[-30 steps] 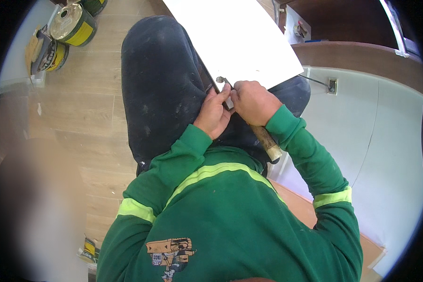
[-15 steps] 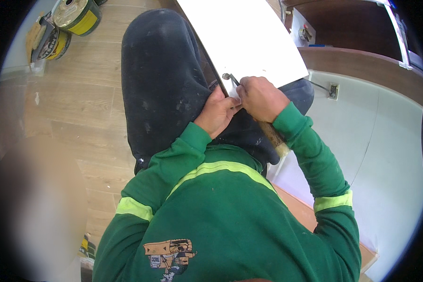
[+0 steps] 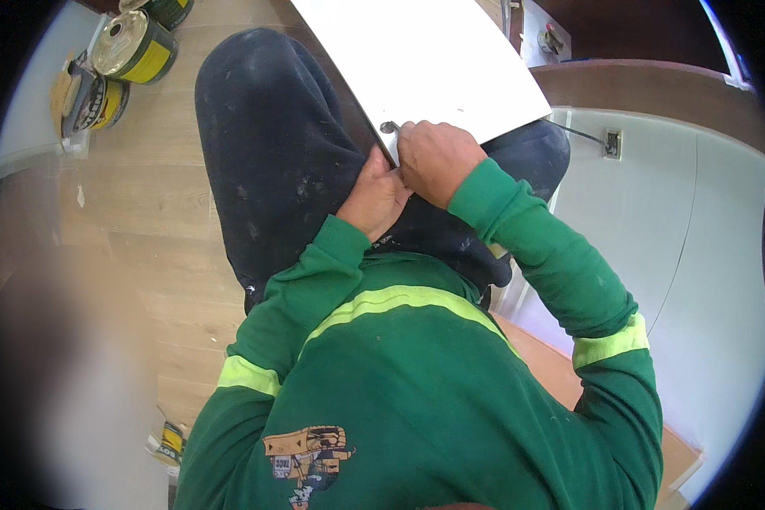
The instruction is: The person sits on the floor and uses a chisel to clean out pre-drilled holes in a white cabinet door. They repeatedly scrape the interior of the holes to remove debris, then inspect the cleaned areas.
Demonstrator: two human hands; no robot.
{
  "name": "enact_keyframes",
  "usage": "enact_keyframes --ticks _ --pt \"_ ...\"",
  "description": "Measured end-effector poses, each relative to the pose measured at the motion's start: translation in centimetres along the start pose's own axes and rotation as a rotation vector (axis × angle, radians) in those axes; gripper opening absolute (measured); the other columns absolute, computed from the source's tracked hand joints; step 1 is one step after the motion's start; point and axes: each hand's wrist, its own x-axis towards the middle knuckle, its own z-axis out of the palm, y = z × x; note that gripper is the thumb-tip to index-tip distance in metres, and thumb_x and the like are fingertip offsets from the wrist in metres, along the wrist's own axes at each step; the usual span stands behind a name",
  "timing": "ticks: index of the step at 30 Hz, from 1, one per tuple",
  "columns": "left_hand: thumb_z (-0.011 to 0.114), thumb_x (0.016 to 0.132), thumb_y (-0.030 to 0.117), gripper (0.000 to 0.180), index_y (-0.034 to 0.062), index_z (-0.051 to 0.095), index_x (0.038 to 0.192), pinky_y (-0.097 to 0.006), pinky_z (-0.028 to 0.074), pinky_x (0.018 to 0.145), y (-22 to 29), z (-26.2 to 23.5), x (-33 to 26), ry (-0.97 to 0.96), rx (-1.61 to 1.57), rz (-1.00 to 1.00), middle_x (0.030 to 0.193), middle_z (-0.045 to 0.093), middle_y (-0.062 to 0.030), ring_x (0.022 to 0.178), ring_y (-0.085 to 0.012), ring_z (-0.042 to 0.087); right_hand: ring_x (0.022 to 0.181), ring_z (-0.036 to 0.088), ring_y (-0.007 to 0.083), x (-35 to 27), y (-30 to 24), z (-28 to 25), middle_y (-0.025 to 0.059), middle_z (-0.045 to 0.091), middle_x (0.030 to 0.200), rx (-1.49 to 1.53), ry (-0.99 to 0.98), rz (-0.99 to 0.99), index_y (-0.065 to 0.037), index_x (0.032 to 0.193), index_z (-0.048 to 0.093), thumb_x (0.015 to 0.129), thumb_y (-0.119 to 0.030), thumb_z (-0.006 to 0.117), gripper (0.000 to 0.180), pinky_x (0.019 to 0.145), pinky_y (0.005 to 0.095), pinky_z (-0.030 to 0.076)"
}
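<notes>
A white panel [image 3: 433, 72] lies slanted across my lap, with a round dark hole [image 3: 388, 127] close to its near left corner. My left hand [image 3: 376, 194] grips that corner, its thumb along the left edge and its other fingers partly hidden beneath. Above the near edge, my right hand [image 3: 440, 161] is closed on a slim metal tool [image 3: 397, 127]. Only a short piece of the shaft shows by the hole. My fist and sleeve cover the rest, so its exact kind cannot be told.
Metal cans with yellow labels [image 3: 149, 59] stand on the wood-look floor [image 3: 144, 208] at the far left. To the right are a brown cabinet edge [image 3: 646, 85] and a pale panel with a wall socket [image 3: 612, 144]. A blurred pale shape fills the lower left.
Both hands and the panel have shifted slightly left in view. My right fist has turned and now hides more of the tool; the brown handle-like piece below it is mostly covered.
</notes>
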Motion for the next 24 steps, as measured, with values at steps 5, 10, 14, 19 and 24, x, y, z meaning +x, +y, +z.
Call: enact_keyframes --ticks 5,10,14,19,24 --pt "0.054 0.107 -0.001 0.052 0.0111 0.040 0.156 -0.044 0.048 0.118 -0.1 -0.7 0.6 -0.033 0.028 0.035 0.154 0.055 -0.0072 0.140 -0.0216 0.057 0.085 0.074 0.0456 -0.6 0.7 -0.5 0.0240 0.074 0.085 0.055 -0.018 0.074 0.001 0.096 0.064 0.095 -0.018 0.067 0.019 0.077 0.0523 0.060" --pt "0.057 0.109 0.008 0.039 0.0105 0.049 0.147 -0.042 0.052 0.109 0.2 0.3 0.7 0.081 0.037 0.020 0.141 0.062 -0.0064 0.128 -0.0189 0.062 0.084 0.071 0.0501 -1.8 1.4 -1.8 0.0287 0.071 0.083 0.190 -0.034 0.177 0.003 0.095 0.065 0.099 -0.019 0.063 0.022 0.079 0.0566 0.056" --pt "0.055 0.112 0.014 0.030 0.0115 0.053 0.141 -0.043 0.053 0.107 0.1 0.3 1.1 0.146 0.004 0.013 0.132 0.065 -0.0051 0.123 -0.0181 0.063 0.085 0.068 0.0525 -1.8 1.1 -2.1 0.0303 0.070 0.084 0.287 -0.055 0.197 0.004 0.091 0.065 0.102 -0.020 0.059 0.026 0.081 0.0581 0.054" --pt "0.053 0.114 0.017 0.026 0.0130 0.053 0.140 -0.045 0.054 0.106 0.0 0.6 1.2 0.163 0.066 0.037 0.132 0.064 -0.0045 0.121 -0.0174 0.064 0.090 0.068 0.0523 -1.3 1.1 -2.4 0.0308 0.070 0.088 0.257 -0.132 0.236 0.005 0.093 0.066 0.103 -0.021 0.059 0.028 0.083 0.0571 0.054" --pt "0.050 0.116 0.022 0.026 0.0136 0.054 0.140 -0.046 0.054 0.107 0.2 0.7 0.9 0.133 0.015 0.047 0.133 0.063 -0.0046 0.121 -0.0176 0.064 0.093 0.068 0.0517 -0.6 1.8 -2.7 0.0305 0.070 0.093 0.312 -0.126 0.213 0.004 0.097 0.068 0.103 -0.021 0.059 0.027 0.085 0.0562 0.054"
